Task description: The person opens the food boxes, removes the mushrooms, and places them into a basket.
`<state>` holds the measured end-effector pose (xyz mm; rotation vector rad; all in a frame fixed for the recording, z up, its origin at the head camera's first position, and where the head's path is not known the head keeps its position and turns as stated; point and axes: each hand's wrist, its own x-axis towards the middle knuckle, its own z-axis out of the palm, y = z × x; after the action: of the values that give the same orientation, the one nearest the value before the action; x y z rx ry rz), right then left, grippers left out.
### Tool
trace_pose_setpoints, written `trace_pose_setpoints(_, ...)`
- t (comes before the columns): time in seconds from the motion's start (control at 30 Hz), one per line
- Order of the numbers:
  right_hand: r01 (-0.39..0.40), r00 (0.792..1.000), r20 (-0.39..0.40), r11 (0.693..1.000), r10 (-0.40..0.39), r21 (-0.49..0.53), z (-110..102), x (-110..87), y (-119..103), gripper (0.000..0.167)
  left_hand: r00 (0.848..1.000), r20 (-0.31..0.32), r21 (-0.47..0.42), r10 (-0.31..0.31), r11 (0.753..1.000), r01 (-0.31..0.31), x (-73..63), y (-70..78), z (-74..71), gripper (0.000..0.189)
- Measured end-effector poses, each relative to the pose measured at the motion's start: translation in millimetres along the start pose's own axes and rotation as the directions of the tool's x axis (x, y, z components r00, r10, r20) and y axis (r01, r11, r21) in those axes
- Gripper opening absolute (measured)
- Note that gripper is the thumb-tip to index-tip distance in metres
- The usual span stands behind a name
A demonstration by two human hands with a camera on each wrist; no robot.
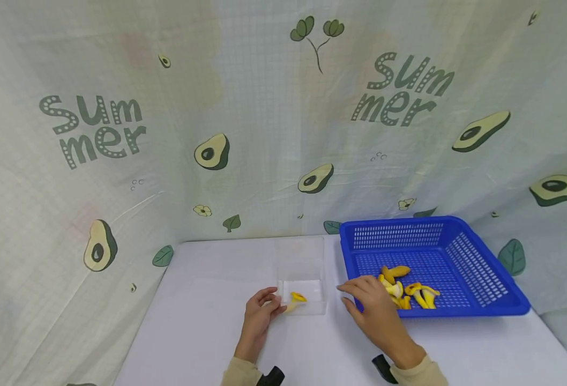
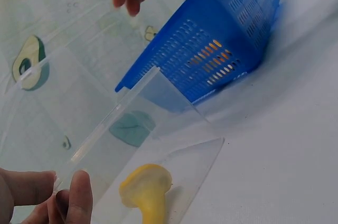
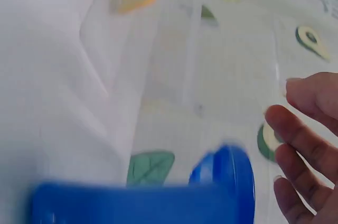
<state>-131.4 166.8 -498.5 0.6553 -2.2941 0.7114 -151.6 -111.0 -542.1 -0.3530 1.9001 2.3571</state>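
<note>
A clear plastic box (image 1: 315, 307) stands on the white table in front of me, its see-through walls also visible in the left wrist view. Inside lies a yellow mushroom (image 2: 150, 189) with a pale, flared cap. My left hand (image 1: 259, 316) pinches the box's left edge between thumb and fingers. To the right, my right hand (image 1: 372, 313) hovers at the near left corner of the blue basket (image 1: 486, 309), fingers loosely bent and holding nothing. Several yellow mushrooms (image 1: 423, 295) lie in the basket, some partly hidden behind this hand.
The white table (image 1: 206, 300) extends left of the box. Behind it hangs a pale curtain (image 1: 259, 107) printed with avocados and leaves. The basket's tall slotted side rises just right of the box.
</note>
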Motion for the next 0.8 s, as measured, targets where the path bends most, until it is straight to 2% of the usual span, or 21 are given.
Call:
trace_pose_setpoints(0.1, 0.000, 0.998, 0.058, 1.000, -0.001, 0.007, 16.7, 5.0, -11.4, 0.033, 1.000, 0.000, 0.001, 0.002, 1.000, -0.002, 0.4, 0.2, 0.4, 0.042)
trace_pose_setpoints(0.27, -0.047, 0.989, 0.142, 0.999, 0.043, 0.025, 35.2, 17.1, -26.0, 0.028, 1.000, -0.010, 0.006, 0.002, 1.000, -0.002, 0.3, 0.2, 1.7, 0.042)
trace_pose_setpoints(0.53, -0.052, 0.971, 0.234, 0.999, 0.054, -0.014, 59.1, 37.6, -33.5, 0.023, 1.000, -0.012, 0.014, -0.001, 1.000, 0.001, -0.7, -0.8, 1.0, 0.042)
trace_pose_setpoints(0.63, -0.054, 0.955, 0.290, 0.998, 0.060, -0.029, 66.6, 45.4, -33.8, 0.021, 1.000, -0.003, 0.013, 0.003, 1.000, -0.003, -0.5, -0.3, 0.7, 0.042)
trace_pose_setpoints(0.8, -0.067, 0.915, 0.396, 0.997, 0.075, -0.032, 76.2, 56.0, -34.5, 0.019, 1.000, 0.012, -0.009, 0.010, 1.000, -0.010, 0.5, 0.1, 0.2, 0.042)
